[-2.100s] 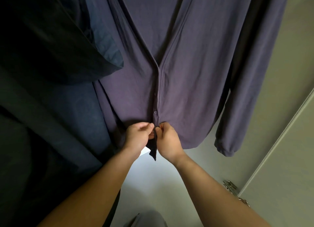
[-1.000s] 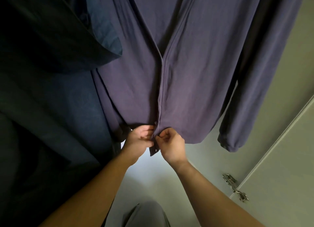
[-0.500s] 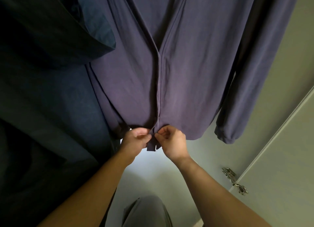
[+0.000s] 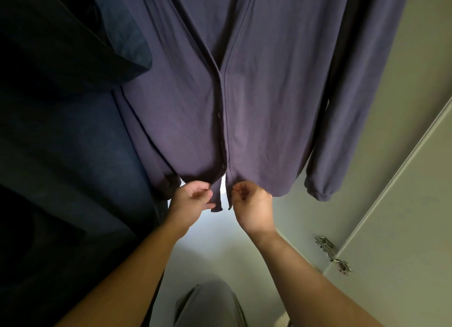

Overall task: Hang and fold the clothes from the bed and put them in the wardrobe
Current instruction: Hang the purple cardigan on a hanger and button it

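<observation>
From my remote seat I see the long-sleeved purple button-front cardigan (image 4: 269, 94) hanging straight above both grips. The left hand (image 4: 192, 198) pinches the left front edge at the hem and the right hand (image 4: 253, 205) pinches the right edge, with a narrow gap between them. Against the cardigan's left side crowd dark blue hanging garments (image 4: 73, 143). To the right stands a pale wardrobe door (image 4: 403, 229) with a metal hinge (image 4: 333, 254).

Both my hands at the hem of the hanging purple cardigan (image 4: 256, 101).

Left hand (image 4: 193, 198) meets the left front strip, right hand (image 4: 253, 205) sits at the right edge, fingers curled (actual pinch unclear from here). Strips part below the lowest button (image 4: 223, 166). Dark garments (image 4: 61, 131) hang left; door hinge (image 4: 333, 254) right.
</observation>
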Demonstrator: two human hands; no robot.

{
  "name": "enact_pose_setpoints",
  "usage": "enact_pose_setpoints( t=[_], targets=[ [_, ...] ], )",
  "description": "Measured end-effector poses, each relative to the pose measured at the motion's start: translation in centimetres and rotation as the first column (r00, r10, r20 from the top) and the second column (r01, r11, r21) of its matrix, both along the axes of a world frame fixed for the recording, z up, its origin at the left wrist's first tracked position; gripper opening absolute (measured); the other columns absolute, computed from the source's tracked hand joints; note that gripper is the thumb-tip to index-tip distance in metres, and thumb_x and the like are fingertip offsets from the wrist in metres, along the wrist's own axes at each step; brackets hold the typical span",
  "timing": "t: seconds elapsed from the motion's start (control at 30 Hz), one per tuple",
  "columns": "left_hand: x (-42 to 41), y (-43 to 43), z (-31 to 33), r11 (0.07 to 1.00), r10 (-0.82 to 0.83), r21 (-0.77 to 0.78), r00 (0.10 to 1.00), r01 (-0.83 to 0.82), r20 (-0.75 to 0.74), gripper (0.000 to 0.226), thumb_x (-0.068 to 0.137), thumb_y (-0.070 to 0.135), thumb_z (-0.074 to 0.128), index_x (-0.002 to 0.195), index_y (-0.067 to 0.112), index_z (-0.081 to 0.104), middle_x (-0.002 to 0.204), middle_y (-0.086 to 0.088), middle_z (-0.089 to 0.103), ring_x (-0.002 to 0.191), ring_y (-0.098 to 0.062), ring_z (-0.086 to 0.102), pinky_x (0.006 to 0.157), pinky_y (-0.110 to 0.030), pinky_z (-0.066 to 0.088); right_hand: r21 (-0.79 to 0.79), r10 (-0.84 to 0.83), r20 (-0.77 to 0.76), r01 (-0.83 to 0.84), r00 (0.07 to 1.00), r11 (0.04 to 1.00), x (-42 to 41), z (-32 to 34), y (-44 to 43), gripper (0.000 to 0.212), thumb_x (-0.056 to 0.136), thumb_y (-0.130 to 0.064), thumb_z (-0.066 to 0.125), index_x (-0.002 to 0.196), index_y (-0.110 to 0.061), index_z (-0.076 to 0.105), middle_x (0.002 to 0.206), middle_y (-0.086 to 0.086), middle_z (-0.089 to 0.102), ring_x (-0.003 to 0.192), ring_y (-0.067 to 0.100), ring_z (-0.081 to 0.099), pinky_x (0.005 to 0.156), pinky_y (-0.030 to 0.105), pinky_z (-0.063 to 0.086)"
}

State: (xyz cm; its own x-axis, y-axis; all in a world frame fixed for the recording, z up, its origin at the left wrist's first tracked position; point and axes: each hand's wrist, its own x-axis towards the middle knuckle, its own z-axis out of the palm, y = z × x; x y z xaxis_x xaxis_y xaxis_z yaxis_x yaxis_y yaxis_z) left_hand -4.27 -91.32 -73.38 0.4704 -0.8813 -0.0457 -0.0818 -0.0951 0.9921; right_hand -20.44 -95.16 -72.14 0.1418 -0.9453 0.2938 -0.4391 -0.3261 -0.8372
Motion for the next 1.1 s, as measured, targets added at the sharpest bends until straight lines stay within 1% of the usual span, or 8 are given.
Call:
enact_pose_setpoints(
  t=[0.1, 0.23, 0.37, 0.5, 0.67, 0.87, 1.0, 1.1],
  targets=[
    [-0.4, 0.0, 0.1, 0.999, 0.003, -0.05, 0.995, 0.002, 0.102, 0.019, 0.092, 0.005, 0.071, 0.09, 0.023, 0.071, 0.075, 0.002, 0.072, 0.073, -0.018, 0.074, 0.069, -0.027, 0.061, 0.008, 0.009, -0.016, -0.009, 1.0, 1.0, 0.2, 0.0, 0.1, 0.017, 0.089, -0.009, 0.058, 0.081, -0.015, 0.072, 0.068, -0.004, 0.068, 0.062, 0.017, 0.058, 0.062, 0.027, 0.047],
    [-0.7, -0.3, 0.1, 0.997, 0.01, -0.072, 0.967, 0.009, 0.254, 0.027, 0.094, 0.009, 0.07, 0.087, 0.035, 0.07, 0.079, 0.012, 0.074, 0.066, -0.013, 0.073, 0.071, -0.039, 0.064, 0.039, 0.03, 0.002, -0.03, 1.0, 0.999, 0.4, 0.1, 0.4, 0.014, 0.09, -0.014, 0.061, 0.082, -0.017, 0.072, 0.07, -0.004, 0.071, 0.066, 0.019, 0.063, 0.065, 0.026, 0.05],
    [-1.0, -0.7, 0.0, 0.998, 0.006, -0.069, 0.963, 0.013, 0.271, 0.028, 0.094, 0.012, 0.07, 0.084, 0.038, 0.071, 0.079, 0.011, 0.074, 0.073, -0.017, 0.074, 0.078, -0.047, 0.063, 0.101, 0.048, 0.062, -0.054, 0.997, 0.993, 0.6, 0.3, 0.5, 0.013, 0.089, -0.011, 0.062, 0.084, -0.015, 0.073, 0.071, -0.003, 0.073, 0.068, 0.014, 0.068, 0.066, 0.021, 0.054],
    [-1.0, -0.7, -0.3, 0.998, 0.011, -0.067, 0.967, 0.006, 0.253, 0.015, 0.093, 0.013, 0.071, 0.092, 0.028, 0.073, 0.085, 0.002, 0.075, 0.083, -0.025, 0.074, 0.083, -0.05, 0.062, 0.135, 0.054, 0.105, -0.068, 0.993, 0.989, 0.6, 0.5, 0.7, 0.01, 0.088, -0.011, 0.064, 0.084, -0.015, 0.073, 0.068, -0.002, 0.074, 0.064, 0.01, 0.07, 0.063, 0.015, 0.053],
    [-1.1, -0.3, -0.1, 0.998, -0.001, -0.061, 0.952, 0.021, 0.307, 0.027, 0.092, 0.011, 0.072, 0.084, 0.036, 0.07, 0.08, 0.012, 0.075, 0.075, -0.009, 0.074, 0.08, -0.044, 0.063, 0.169, 0.024, 0.116, -0.044, 0.993, 0.985, 0.5, 0.7, 0.7, 0.011, 0.087, -0.011, 0.062, 0.082, -0.015, 0.071, 0.067, -0.003, 0.073, 0.064, 0.007, 0.068, 0.063, 0.011, 0.049],
    [-0.9, 0.0, 0.0, 0.997, 0.02, -0.071, 0.928, 0.007, 0.373, 0.012, 0.091, 0.011, 0.073, 0.094, 0.022, 0.075, 0.085, 0.003, 0.076, 0.08, -0.019, 0.074, 0.082, -0.047, 0.061, 0.176, 0.071, 0.181, -0.103, 0.981, 0.979, 0.8, 0.8, 0.8, 0.011, 0.088, -0.008, 0.063, 0.082, -0.014, 0.07, 0.064, -0.001, 0.073, 0.06, 0.012, 0.071, 0.061, 0.015, 0.052],
    [-0.9, 0.2, 0.4, 0.998, 0.024, -0.07, 0.902, 0.007, 0.43, 0.021, 0.09, 0.011, 0.075, 0.088, 0.032, 0.072, 0.077, 0.019, 0.073, 0.074, -0.002, 0.07, 0.078, -0.032, 0.06, 0.166, 0.077, 0.155, -0.103, 0.985, 0.981, 1.0, 0.6, 0.9, 0.011, 0.089, -0.009, 0.063, 0.083, -0.017, 0.07, 0.065, -0.003, 0.073, 0.062, 0.01, 0.071, 0.064, 0.017, 0.053],
    [-1.1, 0.4, 0.5, 0.998, 0.007, -0.064, 0.911, 0.022, 0.413, 0.021, 0.089, 0.008, 0.075, 0.09, 0.03, 0.075, 0.077, 0.023, 0.073, 0.077, 0.0, 0.071, 0.079, -0.028, 0.059, 0.154, 0.04, 0.119, -0.058, 0.992, 0.986, 1.1, 0.5, 0.8, 0.011, 0.088, -0.012, 0.064, 0.084, -0.017, 0.072, 0.068, -0.005, 0.074, 0.065, 0.005, 0.069, 0.064, 0.013, 0.051]
  ],
)
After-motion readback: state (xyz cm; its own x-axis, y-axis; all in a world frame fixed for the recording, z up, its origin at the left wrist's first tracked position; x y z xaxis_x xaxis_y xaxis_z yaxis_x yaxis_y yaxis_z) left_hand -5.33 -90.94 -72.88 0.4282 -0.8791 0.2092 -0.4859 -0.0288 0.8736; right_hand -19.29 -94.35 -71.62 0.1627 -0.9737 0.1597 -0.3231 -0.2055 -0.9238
